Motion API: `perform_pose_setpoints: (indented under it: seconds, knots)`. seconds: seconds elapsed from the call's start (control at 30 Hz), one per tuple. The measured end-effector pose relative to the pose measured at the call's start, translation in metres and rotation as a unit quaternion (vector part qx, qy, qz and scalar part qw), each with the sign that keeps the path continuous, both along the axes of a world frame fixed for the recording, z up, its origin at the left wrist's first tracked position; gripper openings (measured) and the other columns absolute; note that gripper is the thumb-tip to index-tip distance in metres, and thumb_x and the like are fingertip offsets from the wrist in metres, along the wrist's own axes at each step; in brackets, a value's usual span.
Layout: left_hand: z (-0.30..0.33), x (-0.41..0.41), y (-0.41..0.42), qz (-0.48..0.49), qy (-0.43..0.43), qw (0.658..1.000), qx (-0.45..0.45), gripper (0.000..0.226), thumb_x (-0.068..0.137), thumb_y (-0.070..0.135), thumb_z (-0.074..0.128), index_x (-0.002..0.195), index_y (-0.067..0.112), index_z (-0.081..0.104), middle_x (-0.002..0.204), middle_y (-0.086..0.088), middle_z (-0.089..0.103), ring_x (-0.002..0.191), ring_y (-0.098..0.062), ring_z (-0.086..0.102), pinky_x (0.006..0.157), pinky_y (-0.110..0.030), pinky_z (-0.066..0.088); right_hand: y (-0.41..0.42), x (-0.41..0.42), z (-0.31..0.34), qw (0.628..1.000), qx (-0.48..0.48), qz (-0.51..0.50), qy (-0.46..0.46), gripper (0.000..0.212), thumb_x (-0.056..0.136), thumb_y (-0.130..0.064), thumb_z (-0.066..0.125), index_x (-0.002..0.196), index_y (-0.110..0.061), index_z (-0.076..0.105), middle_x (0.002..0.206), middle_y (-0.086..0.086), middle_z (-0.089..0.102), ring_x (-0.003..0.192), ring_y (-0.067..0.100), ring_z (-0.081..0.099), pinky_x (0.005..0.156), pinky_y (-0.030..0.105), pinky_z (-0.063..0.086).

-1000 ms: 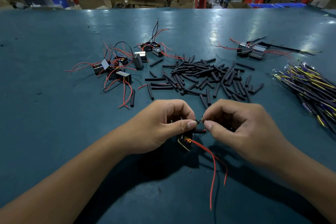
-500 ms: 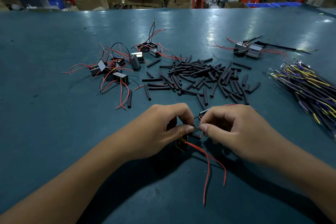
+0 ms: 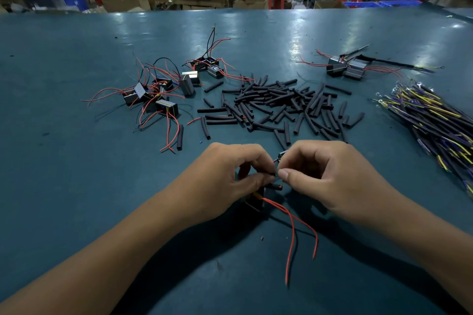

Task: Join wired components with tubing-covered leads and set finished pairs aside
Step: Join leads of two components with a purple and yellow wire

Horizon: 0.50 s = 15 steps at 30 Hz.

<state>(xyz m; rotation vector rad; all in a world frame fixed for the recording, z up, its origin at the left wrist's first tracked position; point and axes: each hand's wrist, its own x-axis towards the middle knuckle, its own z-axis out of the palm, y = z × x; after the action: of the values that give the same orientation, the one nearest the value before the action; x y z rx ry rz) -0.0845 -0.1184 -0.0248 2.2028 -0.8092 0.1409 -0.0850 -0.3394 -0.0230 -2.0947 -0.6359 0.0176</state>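
My left hand (image 3: 230, 176) and my right hand (image 3: 325, 174) meet fingertip to fingertip near the front middle of the teal table (image 3: 76, 186). The left hand grips a small black wired component (image 3: 254, 202) and pinches a thin lead at its top. Two red wires (image 3: 291, 233) trail from the component toward me. The right hand pinches the same thin lead from the other side; a second small component (image 3: 281, 154) peeks out above its fingers. A short black tubing piece (image 3: 275, 186) sits on a lead between the hands.
A heap of black tubing pieces (image 3: 279, 107) lies beyond the hands. Loose components with red wires (image 3: 153, 97) sit at the left, another group (image 3: 207, 66) farther back. A joined pair (image 3: 345, 69) lies back right. A bundle of purple-yellow leads (image 3: 435, 120) is at the right.
Both hands stay pinched together on the lead, with small finger shifts. The red wires have swung slightly. The camera has tipped a little, so the scene sits lower in view.
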Motion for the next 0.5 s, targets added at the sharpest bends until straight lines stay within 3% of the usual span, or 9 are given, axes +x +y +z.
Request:
perform_pose_setpoints:
  seconds: [0.17,0.43,0.5]
  knots:
    - [-0.001,0.0009,-0.0016,0.019,0.01,0.999,-0.026,0.007,0.088,0.015,0.075,0.092,0.021,0.076,0.074,0.02,0.069,0.071,-0.002,0.066,0.066,-0.017,0.048,0.0004,-0.0008,0.0006,0.998,-0.033,-0.006,-0.059,0.015,0.088,-0.016,0.074,0.078,-0.025,0.066,0.063,-0.008,0.062,0.053,0.004,0.052,0.054,0.01,0.037]
    - [0.0006,-0.0016,-0.007,0.024,0.012,0.999,-0.045,0.007,0.084,0.014,0.08,0.088,0.019,0.075,0.07,0.026,0.065,0.069,0.008,0.062,0.065,-0.004,0.04,0.0029,0.0012,-0.0055,0.994,-0.063,-0.037,-0.08,0.014,0.092,-0.024,0.068,0.08,-0.028,0.062,0.062,-0.01,0.059,0.055,0.008,0.051,0.052,0.015,0.035]
    - [0.0004,-0.0016,-0.0065,0.035,0.059,0.996,-0.058,0.009,0.081,0.017,0.082,0.086,0.021,0.075,0.072,0.022,0.068,0.066,0.007,0.059,0.063,-0.006,0.04,0.002,0.0022,-0.0062,0.995,-0.054,-0.039,-0.071,0.015,0.092,-0.026,0.068,0.079,-0.029,0.062,0.061,-0.007,0.059,0.054,0.007,0.05,0.051,0.016,0.036]
